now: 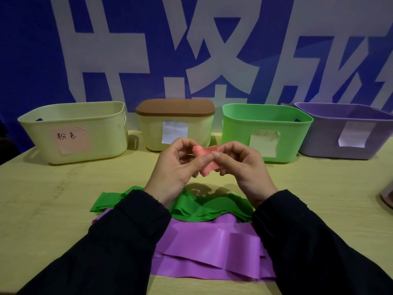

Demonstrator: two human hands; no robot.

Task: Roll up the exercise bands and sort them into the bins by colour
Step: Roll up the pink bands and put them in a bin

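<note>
Both hands are raised above the table (42, 199), working a pink band (204, 159) between them: the left hand (176, 167) and the right hand (242, 167) each have fingers curled round it, thumbs pressed on top, and it appears already wound into a short, tight roll — held up off the surface, probably so the turns can be kept snug and the loose end tucked. The cream bin (80, 133) at far left carries a pink handwritten label, so it looks like the destination for this roll. Next to it stands a lidded cream bin (176, 124), then a green bin (265, 133) and a purple bin (348, 133), each with a paper label. The green band (197, 207) and purple band (212, 250) lie unrolled in loose folds just under the wrists — within easy reach, presumably waiting their turn
</note>
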